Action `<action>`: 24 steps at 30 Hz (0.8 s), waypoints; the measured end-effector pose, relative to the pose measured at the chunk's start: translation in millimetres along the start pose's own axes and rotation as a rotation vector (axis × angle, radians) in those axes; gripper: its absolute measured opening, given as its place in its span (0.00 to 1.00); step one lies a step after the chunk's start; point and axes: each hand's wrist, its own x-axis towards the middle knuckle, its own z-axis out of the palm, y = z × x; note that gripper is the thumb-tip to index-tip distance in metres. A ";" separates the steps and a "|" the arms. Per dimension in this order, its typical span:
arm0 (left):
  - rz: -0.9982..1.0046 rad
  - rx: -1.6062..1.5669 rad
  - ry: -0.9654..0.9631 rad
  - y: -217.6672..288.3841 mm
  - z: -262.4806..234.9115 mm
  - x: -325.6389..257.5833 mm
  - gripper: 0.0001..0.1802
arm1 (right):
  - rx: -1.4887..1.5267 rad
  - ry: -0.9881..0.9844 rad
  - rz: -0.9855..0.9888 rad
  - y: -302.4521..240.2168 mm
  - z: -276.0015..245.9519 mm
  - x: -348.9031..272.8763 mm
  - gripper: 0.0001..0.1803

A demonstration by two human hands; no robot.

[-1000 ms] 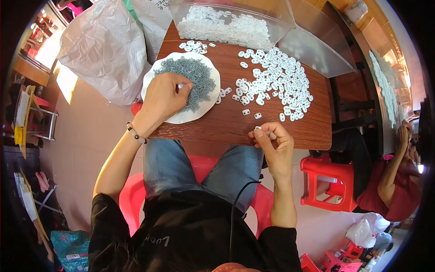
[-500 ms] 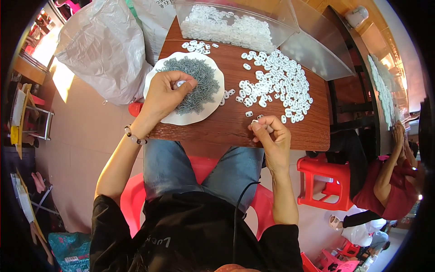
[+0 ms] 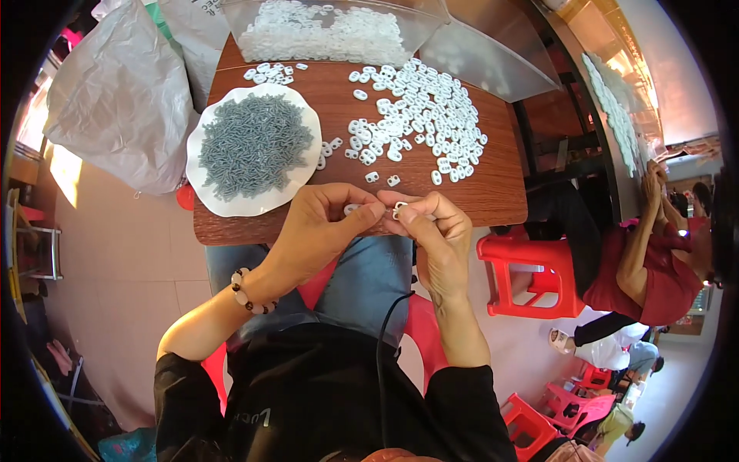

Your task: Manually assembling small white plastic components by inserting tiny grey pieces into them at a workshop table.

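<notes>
My left hand [image 3: 319, 227] is closed near the table's front edge, and part of a small white plastic piece [image 3: 352, 209] shows inside its curled fingers. Its thumb and index fingertip are pinched; whether a small grey pin sits between them is too fine to tell. Facing it, my right hand [image 3: 440, 235] pinches a white oval plastic piece with two holes [image 3: 399, 209]. The fingertips of both hands nearly meet. Left of the hands stands a scalloped white plate [image 3: 204, 196] heaped with small grey pins [image 3: 254, 146]. Many similar white oval pieces [image 3: 431, 108] lie loose beyond my right hand.
A clear plastic bin [image 3: 323, 35] of white pieces stands at the table's far side. A large pale sack [image 3: 123, 100] leans left of the table. On the right are a red stool [image 3: 531, 277] and another person in a dark red top [image 3: 647, 269], working at another table.
My left hand has left the grey pins and come right and nearer, meeting my right hand. The whole view has shifted, with the table now further left and higher.
</notes>
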 end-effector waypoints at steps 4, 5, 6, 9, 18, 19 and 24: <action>-0.026 0.014 -0.013 2.2 7.4 2.0 0.10 | 0.018 0.012 -0.011 -0.5 -6.2 0.0 0.03; -0.024 0.005 -0.015 -0.1 8.1 2.9 0.10 | 0.015 0.014 -0.022 -0.3 -6.8 0.0 0.03; -0.021 -0.003 -0.015 -1.2 8.7 3.4 0.10 | 0.013 0.013 -0.032 -0.4 -7.1 0.1 0.03; -0.033 -0.003 -0.020 3.0 8.7 2.2 0.10 | -0.022 0.039 -0.048 -0.8 -4.4 0.8 0.05; -0.023 -0.013 -0.021 -1.7 6.3 2.4 0.12 | -0.018 -0.021 -0.030 3.6 -8.1 0.1 0.03; -0.024 -0.014 -0.021 -1.4 6.1 2.3 0.12 | -0.018 -0.019 -0.029 3.9 -8.4 0.2 0.03; -0.030 0.009 -0.016 -2.4 3.9 1.7 0.11 | -0.039 -0.008 -0.033 5.0 -7.3 1.3 0.03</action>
